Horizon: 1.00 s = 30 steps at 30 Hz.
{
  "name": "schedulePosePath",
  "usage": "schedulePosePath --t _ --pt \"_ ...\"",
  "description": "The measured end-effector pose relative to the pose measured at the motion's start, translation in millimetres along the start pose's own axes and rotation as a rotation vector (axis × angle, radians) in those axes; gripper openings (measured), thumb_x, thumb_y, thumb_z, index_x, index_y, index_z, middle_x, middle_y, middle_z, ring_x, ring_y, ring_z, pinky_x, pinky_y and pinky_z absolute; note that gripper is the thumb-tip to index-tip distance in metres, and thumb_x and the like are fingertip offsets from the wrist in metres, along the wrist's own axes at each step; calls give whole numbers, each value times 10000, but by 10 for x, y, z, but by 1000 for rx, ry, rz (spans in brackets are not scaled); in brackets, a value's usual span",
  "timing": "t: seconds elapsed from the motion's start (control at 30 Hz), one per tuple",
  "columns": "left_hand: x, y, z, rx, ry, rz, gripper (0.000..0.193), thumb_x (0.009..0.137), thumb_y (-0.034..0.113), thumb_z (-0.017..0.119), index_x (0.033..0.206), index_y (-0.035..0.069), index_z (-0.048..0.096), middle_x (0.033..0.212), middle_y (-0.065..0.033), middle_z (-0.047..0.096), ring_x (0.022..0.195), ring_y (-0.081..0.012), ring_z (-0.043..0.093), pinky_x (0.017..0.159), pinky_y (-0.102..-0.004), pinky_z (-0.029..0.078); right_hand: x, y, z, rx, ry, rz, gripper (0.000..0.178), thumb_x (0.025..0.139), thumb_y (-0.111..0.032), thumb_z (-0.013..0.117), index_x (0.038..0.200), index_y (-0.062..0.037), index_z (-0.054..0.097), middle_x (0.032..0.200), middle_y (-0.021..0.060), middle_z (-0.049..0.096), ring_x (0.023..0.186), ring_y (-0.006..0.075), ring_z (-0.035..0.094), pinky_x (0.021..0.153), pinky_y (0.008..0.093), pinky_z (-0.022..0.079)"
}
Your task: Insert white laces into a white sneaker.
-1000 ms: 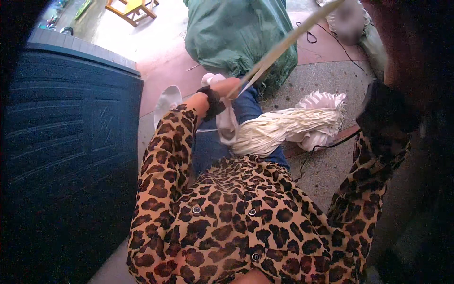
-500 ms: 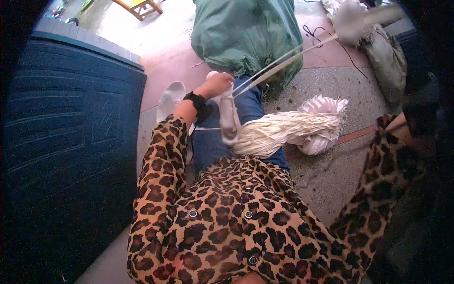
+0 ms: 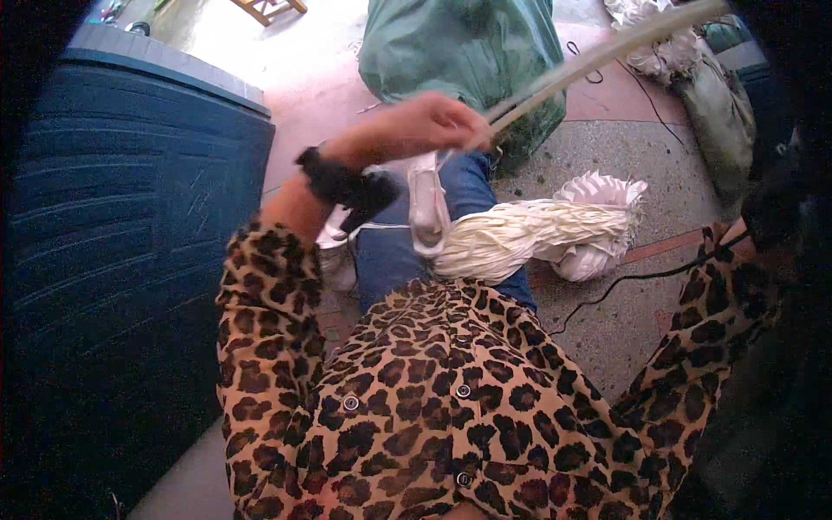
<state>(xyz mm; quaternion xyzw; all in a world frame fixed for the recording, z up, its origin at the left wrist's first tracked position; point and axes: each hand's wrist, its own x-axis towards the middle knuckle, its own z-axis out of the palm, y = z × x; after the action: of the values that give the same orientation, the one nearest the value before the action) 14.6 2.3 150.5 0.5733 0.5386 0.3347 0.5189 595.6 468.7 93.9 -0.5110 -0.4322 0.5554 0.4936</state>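
Note:
My left hand (image 3: 438,126), blurred by motion, is raised over my knees, its fingers closed at the lower end of a pale cream strip (image 3: 607,54). Taut, the strip slants to the upper right edge. Under that hand a white, sole-shaped piece (image 3: 426,208) lies on my jeans. A thick bundle of cream strips (image 3: 520,238) stretches across my lap to the right, wrapped at its far end in striped cloth (image 3: 598,191). My right forearm (image 3: 737,234) reaches into the dark right rim; the hand itself is hidden.
A large green sack (image 3: 459,52) stands in front of my knees. To the left is a dark blue panelled door (image 3: 147,191). A greyish sack (image 3: 715,113) stands at the far right, with pale cloth (image 3: 659,52) behind. A black cord (image 3: 637,276) runs at right.
My left hand has risen and moved right, away from the sole-shaped piece. The strip now looks thicker and higher. A black cord now shows beside my right forearm.

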Motion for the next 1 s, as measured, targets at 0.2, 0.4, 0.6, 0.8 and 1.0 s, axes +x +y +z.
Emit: schedulePosePath --t 0.2,0.4,0.6,0.8,1.0 --pt "-1821 -258 -1420 -762 843 34 174 1035 188 433 928 82 520 636 58 350 530 -73 311 519 -233 310 -30 61 -561 122 6 70 246 859 3 569 1105 -9 570 784 -7 448 646 124 467 634 281 472" --pt "-4849 -1115 -2387 -721 1520 -25 50 980 154 514 969 106 518 628 51 345 494 -89 312 447 -276 260 -579 1124 299 -11 -264 131 279 862 -69 577 1134 -8 591 817 -7 480 667 112 487 632 276 473" --pt "-2666 -1649 -1352 -546 1217 -468 136 947 172 534 996 69 609 721 28 502 608 -73 444 563 -251 366 -2831 2071 2590 -725 -885 -619 212 919 -96 507 1066 -24 642 933 110 604 773 206 584 659 370 497" --pt "-923 -1599 448 304 377 -407 162 887 209 618 867 59 675 782 -126 663 780 -251 645 747 -376 499 -3985 2370 3579 -792 -1098 -780 98 859 -117 613 902 -39 656 1029 116 664 1015 311 606 850 437 472" --pt "-627 -1776 691 814 467 -223 127 827 157 661 802 40 704 915 -183 668 929 -396 613 1028 -502 399 -3973 2686 3651 -894 -882 -810 111 846 -134 596 825 -37 644 1127 106 642 1127 306 560 907 460 443"
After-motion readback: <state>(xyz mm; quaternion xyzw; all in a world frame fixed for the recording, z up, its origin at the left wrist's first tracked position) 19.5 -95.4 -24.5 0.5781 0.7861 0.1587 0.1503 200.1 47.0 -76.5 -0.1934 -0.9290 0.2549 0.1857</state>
